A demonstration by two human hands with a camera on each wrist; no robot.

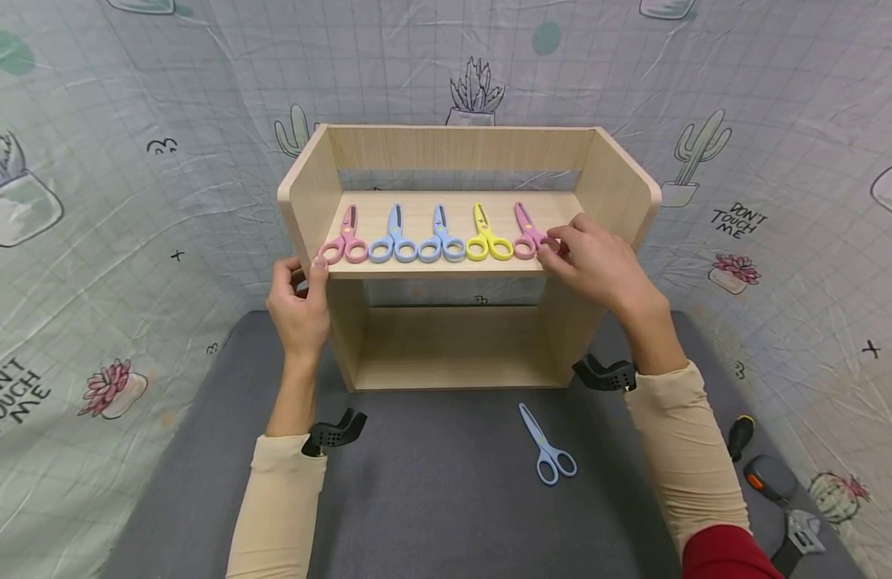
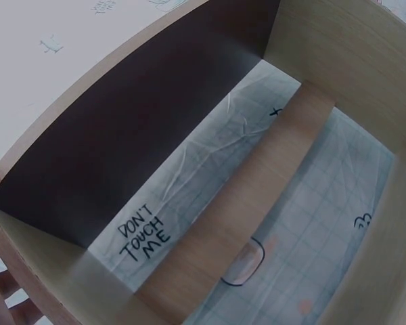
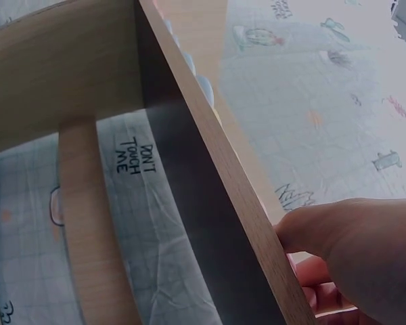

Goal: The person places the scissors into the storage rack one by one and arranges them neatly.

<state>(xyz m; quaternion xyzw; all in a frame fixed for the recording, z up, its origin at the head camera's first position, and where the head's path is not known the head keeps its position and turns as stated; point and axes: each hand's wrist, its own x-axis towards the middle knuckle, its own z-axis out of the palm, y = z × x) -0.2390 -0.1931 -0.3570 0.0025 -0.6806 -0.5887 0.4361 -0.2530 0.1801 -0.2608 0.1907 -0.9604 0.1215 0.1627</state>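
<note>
A row of scissors lies on the upper board of a wooden shelf (image 1: 460,137), blades pointing back. From the left come pink scissors (image 1: 347,241), two blue pairs (image 1: 393,237) (image 1: 441,239), yellow scissors (image 1: 487,237) and pink scissors (image 1: 521,221). My right hand (image 1: 601,261) pinches a handle of the rightmost pink pair, its fingers partly covering it. My left hand (image 1: 299,310) grips the shelf's left side panel, thumb near the front edge beside the leftmost pink pair. Another blue pair of scissors (image 1: 537,430) lies on the grey table in front.
The shelf's lower compartment (image 2: 223,237) has an open back with a cross slat. At the table's right edge lie a black-handled tool (image 1: 740,438), a dark tape measure (image 1: 771,479) and a grey metal tool (image 1: 803,532). A printed cloth (image 1: 163,322) surrounds the table.
</note>
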